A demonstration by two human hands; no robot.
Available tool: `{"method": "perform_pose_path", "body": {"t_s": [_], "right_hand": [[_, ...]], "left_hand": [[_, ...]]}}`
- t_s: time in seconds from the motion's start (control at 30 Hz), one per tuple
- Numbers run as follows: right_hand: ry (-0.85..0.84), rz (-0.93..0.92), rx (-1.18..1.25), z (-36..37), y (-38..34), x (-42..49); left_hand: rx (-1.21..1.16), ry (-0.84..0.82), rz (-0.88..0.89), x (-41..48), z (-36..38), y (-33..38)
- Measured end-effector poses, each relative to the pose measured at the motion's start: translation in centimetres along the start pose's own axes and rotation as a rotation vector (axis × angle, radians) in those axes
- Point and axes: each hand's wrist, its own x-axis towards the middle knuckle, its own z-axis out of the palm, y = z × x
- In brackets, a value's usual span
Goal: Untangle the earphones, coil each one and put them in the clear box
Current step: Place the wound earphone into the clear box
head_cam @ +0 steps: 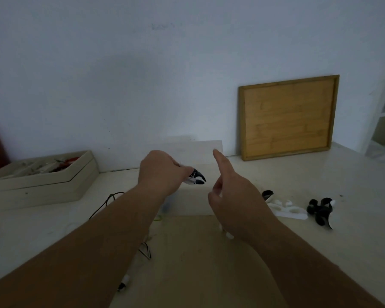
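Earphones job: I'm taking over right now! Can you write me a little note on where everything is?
Left hand grips a small black-and-white earphone coil by the clear box.
Right hand hovers beside it, index finger straight; whether it holds anything is unclear.
Done: one coil wound.
Left: put it in the box, then untangle and coil the loose cable on the table.

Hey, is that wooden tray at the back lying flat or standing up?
Standing up. The wooden tray rests on one edge on the table and leans back against the wall.
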Motion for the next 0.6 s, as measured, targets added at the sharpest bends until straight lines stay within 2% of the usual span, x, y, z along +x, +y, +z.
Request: {"method": "perform_pose_path", "body": {"t_s": [0.2,0.33,0.5,0.6], "right_hand": [[0.002,-0.028,-0.003,0.0,0.1,-0.1],[-0.007,-0.045,-0.025,-0.1,0.1,-0.2],[-0.002,-0.047,-0.044,0.0,0.2,0.0],[0.008,-0.04,-0.054,0.2,0.3,0.1]], "left_hand": [[0.48,-0.069,0.054,0.8,1.2,-0.2],[0.667,-0.174,0.107,1.1,1.4,-0.2],[0.71,-0.247,0.2,1.2,0.9,-0.2],[0.604,-0.38,0.229,0.9,0.3,-0.4]]}}
